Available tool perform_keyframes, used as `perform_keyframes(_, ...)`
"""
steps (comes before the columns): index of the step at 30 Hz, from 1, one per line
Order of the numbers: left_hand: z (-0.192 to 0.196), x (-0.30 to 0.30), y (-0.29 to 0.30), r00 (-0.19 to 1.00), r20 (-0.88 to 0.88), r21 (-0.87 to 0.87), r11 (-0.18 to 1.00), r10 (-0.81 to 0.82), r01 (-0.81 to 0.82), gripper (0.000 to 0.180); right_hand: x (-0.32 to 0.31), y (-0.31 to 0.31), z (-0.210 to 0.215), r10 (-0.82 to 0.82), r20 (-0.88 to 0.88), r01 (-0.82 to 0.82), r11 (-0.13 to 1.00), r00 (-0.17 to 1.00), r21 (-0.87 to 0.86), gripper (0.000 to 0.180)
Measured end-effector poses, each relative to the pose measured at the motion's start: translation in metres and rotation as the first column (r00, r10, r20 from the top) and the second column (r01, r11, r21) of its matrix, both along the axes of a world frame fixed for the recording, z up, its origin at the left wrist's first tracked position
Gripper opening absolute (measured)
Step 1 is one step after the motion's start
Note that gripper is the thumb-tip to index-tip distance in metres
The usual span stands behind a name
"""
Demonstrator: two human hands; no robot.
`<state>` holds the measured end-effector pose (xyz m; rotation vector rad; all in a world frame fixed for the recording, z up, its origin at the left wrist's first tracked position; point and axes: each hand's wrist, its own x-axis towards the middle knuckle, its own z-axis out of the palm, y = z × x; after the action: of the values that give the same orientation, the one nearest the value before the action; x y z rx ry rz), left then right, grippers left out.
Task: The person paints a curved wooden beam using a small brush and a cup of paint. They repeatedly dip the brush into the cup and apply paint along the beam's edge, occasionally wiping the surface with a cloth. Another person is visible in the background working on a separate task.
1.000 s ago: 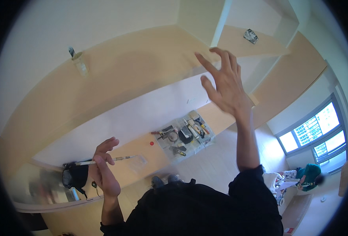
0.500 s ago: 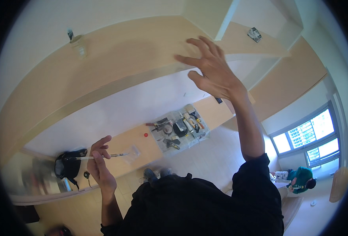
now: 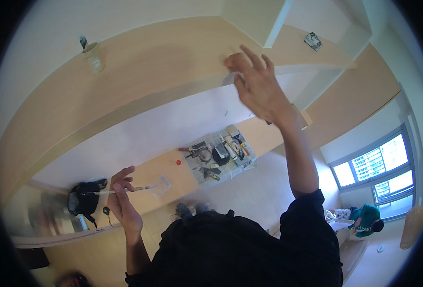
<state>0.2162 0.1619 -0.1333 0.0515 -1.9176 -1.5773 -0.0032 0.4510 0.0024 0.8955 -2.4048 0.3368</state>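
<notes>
Between the thumb and fingers of my left hand (image 3: 123, 201) is a slim pale stick (image 3: 107, 192) with a darker end, much like a fine paintbrush. It lies roughly level, above the lower counter. My right hand (image 3: 259, 86) is raised at the front edge of the upper wooden shelf (image 3: 173, 52), near a white upright panel. Its fingers are apart, some of them bent and blurred, and nothing shows in them. I cannot tell whether the fingertips touch the wood. A clear jar (image 3: 94, 58) stands at the shelf's far left, a dark-tipped object beside its rim.
Below, the counter (image 3: 144, 167) bears a black bag (image 3: 83, 198), a red cap (image 3: 178, 162), a clear plastic bag (image 3: 161, 185) and a sheet with several tools (image 3: 212, 155). A small patterned packet (image 3: 313, 41) lies at the shelf's right. A person in green (image 3: 366, 220) is near the window.
My right hand has shifted slightly right and its fingers have bent more. My left hand keeps its hold on the stick, nearly unmoved. The view has shifted a little.
</notes>
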Motion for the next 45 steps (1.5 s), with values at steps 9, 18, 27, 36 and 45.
perform_keyframes(9, -0.005, 0.001, -0.001, 1.000, 0.007, 0.009, 1.000, 0.010, -0.010, 0.046, 0.030, -0.012, 0.017, 0.135, 0.112, -0.110, 0.973, 0.985, -0.201, 0.069)
perform_keyframes(18, -0.008, 0.000, -0.001, 1.000, 0.019, 0.021, 1.000, 0.013, -0.013, 0.047, 0.042, -0.018, -0.005, 0.239, -0.056, -0.241, 0.882, 0.969, -0.404, 0.048)
perform_keyframes(27, -0.011, 0.003, 0.002, 0.999, 0.043, 0.056, 0.998, 0.025, -0.027, 0.047, 0.042, -0.038, -0.074, 0.113, 0.085, -0.044, 0.819, 0.990, -0.572, 0.059)
perform_keyframes(36, -0.013, 0.010, -0.002, 0.998, 0.048, 0.075, 0.996, 0.043, -0.046, 0.045, 0.039, -0.051, -0.027, -0.168, 0.318, 0.204, 0.975, 0.933, -0.083, 0.080)
perform_keyframes(45, -0.017, 0.008, 0.000, 0.999, 0.047, 0.096, 0.995, 0.016, -0.021, 0.044, 0.090, -0.105, -0.010, 0.258, 0.454, -0.235, 0.966, 0.853, -0.109, 0.055)
